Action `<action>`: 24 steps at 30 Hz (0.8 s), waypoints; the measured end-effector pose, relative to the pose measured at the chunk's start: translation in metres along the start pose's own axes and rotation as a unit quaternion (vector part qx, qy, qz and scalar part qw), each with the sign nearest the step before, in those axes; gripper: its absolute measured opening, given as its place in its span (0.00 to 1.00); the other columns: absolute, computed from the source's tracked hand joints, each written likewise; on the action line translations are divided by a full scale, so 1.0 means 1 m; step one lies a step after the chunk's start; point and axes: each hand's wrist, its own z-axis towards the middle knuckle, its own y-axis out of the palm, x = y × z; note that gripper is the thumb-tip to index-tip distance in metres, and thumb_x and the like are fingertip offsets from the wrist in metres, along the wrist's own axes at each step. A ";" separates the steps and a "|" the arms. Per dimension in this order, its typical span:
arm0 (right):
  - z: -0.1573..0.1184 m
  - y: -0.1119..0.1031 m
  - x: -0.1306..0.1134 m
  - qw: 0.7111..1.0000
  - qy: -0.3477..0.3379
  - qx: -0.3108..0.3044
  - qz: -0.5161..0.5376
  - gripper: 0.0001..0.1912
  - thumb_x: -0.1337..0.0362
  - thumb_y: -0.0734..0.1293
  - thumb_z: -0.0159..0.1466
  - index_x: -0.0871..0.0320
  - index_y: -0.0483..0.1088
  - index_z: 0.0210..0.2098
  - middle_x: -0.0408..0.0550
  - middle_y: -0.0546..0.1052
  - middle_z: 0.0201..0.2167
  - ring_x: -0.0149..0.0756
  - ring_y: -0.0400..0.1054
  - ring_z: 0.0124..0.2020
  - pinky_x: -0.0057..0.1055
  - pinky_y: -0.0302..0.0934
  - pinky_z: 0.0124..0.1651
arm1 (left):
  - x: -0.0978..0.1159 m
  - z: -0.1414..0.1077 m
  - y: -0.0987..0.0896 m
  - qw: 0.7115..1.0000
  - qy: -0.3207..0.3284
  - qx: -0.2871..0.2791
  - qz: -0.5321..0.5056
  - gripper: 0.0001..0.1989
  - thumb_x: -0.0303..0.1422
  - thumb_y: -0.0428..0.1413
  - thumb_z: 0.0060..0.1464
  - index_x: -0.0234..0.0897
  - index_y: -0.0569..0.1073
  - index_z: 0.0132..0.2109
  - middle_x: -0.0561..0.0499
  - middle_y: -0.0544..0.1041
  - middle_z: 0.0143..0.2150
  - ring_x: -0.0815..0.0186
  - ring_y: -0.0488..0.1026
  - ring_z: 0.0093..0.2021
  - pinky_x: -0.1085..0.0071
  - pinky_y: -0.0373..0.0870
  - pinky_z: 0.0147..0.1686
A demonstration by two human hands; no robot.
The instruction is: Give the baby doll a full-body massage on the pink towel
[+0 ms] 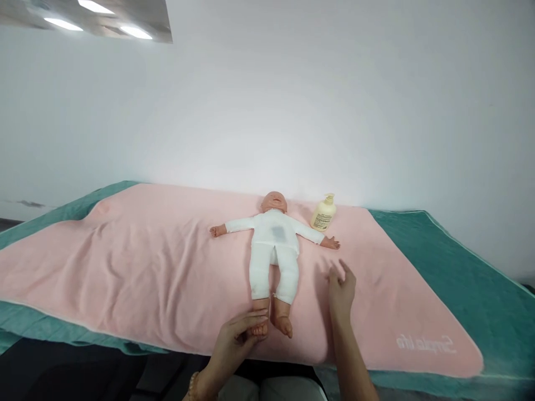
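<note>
A baby doll (273,236) in a white cloth body lies on its back on a pink blanket (137,267), arms spread and head toward the wall. My left hand (234,340) is at the doll's foot on the left of the view, fingers over the ankle and thumb below, closed around it. Beyond the doll's hand on the right, a pale yellow pump bottle (324,213) stands on the blanket. My right hand (341,287) is over the blanket, right of the doll's legs, holding nothing; its fingers are slightly bent and apart.
Under the blanket, a green quilted cover (443,250) shows at both sides and along the front edge. A white wall (292,100) rises behind. Folds run across the blanket's left half. My lap (271,388) is at the front edge.
</note>
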 end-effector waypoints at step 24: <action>-0.164 0.012 -0.013 0.912 -0.251 -0.183 -0.268 0.27 0.64 0.55 0.70 0.50 0.49 0.68 0.55 0.52 0.68 0.49 0.43 0.69 0.58 0.42 0.64 | 0.013 0.069 -0.054 0.925 -0.096 0.269 -0.249 0.16 0.40 0.56 0.56 0.35 0.73 0.46 0.41 0.73 0.53 0.60 0.76 0.48 0.67 0.71 0.45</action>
